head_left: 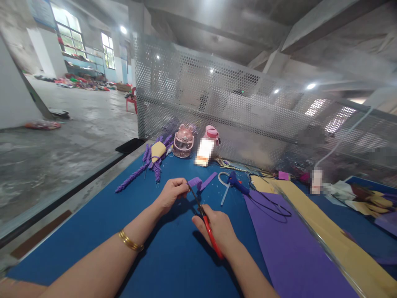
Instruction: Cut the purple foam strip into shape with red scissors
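Note:
My left hand (174,193) is closed in a pinch around the end of a narrow purple strip (194,182). From my fingers the strip curls away, and a straight length lies on the blue tabletop beyond. In my right hand (221,228) is a pair of scissors (212,240) with red handles. Its dark blades point up and left, with the tips right at the strip beside my left fingertips. Whether the blades are apart cannot be made out. A blue glue gun (238,182) with a translucent glue stick lies just beyond my right hand.
A large purple sheet (288,244) and a long yellow sheet (328,231) cover the right side. Purple flower sprigs (133,177) with a yellow wrap (158,151) lie at the back left. A pink cup (183,140) stands by the perforated metal panel (217,99). The glue gun's black cord loops across the purple sheet.

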The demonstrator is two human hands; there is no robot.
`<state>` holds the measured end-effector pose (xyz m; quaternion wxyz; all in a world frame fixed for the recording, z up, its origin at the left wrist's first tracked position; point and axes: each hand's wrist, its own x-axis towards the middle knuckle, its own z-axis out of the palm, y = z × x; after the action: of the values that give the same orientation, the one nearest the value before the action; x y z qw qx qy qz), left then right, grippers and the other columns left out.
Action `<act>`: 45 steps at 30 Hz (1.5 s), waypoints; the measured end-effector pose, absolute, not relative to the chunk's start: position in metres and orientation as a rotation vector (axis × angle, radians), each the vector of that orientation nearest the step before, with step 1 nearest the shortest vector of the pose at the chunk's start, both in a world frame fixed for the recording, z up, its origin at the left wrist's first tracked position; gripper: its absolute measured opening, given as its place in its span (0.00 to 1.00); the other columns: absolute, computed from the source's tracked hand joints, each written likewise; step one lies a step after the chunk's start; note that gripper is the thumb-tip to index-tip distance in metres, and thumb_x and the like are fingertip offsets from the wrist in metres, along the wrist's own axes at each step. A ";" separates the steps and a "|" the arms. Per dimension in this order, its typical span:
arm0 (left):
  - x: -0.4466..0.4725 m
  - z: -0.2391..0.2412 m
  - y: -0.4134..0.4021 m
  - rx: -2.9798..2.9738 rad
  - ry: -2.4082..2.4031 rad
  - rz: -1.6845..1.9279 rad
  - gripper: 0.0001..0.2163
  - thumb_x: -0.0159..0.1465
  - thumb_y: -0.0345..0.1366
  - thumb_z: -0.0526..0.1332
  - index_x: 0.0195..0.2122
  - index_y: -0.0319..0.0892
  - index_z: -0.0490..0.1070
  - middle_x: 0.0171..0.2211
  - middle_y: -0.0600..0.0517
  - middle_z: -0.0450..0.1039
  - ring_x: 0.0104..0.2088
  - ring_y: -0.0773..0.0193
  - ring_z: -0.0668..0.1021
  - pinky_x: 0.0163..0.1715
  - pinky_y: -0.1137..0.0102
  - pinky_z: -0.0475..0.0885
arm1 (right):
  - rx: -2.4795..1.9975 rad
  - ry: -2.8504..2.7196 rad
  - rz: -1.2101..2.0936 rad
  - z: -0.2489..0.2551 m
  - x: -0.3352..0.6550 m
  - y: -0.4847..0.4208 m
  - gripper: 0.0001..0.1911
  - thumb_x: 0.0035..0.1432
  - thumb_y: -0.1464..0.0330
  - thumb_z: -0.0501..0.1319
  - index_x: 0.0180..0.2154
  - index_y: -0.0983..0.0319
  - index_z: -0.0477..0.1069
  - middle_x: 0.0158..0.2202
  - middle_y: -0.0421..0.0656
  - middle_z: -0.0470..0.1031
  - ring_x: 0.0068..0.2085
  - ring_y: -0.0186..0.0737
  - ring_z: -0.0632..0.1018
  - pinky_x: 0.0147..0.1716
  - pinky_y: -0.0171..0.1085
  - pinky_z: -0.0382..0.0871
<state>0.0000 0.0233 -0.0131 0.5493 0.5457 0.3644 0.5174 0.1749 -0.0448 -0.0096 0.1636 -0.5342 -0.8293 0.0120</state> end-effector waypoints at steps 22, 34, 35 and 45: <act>0.001 -0.015 0.026 1.281 0.836 1.234 0.08 0.52 0.34 0.60 0.18 0.40 0.64 0.15 0.56 0.63 0.18 0.72 0.62 0.20 0.73 0.52 | -1.554 -2.375 0.025 -0.009 0.175 -0.045 0.13 0.61 0.58 0.52 0.37 0.61 0.67 0.24 0.41 0.76 0.25 0.41 0.77 0.22 0.32 0.48; 0.001 -0.015 0.025 1.266 0.826 1.240 0.08 0.51 0.35 0.60 0.18 0.40 0.64 0.15 0.56 0.63 0.18 0.71 0.62 0.20 0.73 0.52 | -1.567 -2.368 0.013 -0.009 0.175 -0.045 0.13 0.61 0.59 0.52 0.38 0.61 0.67 0.24 0.41 0.76 0.25 0.41 0.77 0.22 0.32 0.48; 0.002 -0.015 0.025 1.266 0.829 1.238 0.08 0.51 0.35 0.60 0.18 0.40 0.63 0.15 0.56 0.63 0.18 0.72 0.62 0.20 0.73 0.51 | -1.564 -2.367 0.016 -0.009 0.175 -0.045 0.13 0.61 0.58 0.52 0.38 0.61 0.67 0.24 0.41 0.76 0.25 0.41 0.77 0.22 0.32 0.48; 0.003 -0.009 0.021 1.277 0.867 1.244 0.08 0.50 0.35 0.59 0.17 0.40 0.63 0.14 0.56 0.62 0.17 0.72 0.61 0.18 0.74 0.49 | -1.561 -2.384 0.028 -0.006 0.175 -0.046 0.13 0.61 0.60 0.52 0.39 0.61 0.68 0.25 0.42 0.77 0.26 0.42 0.78 0.23 0.32 0.51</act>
<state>0.0025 0.0214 -0.0090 0.5479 0.5389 0.3659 0.5250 0.1748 -0.0457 -0.0065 0.1454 -0.5419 -0.8277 0.0096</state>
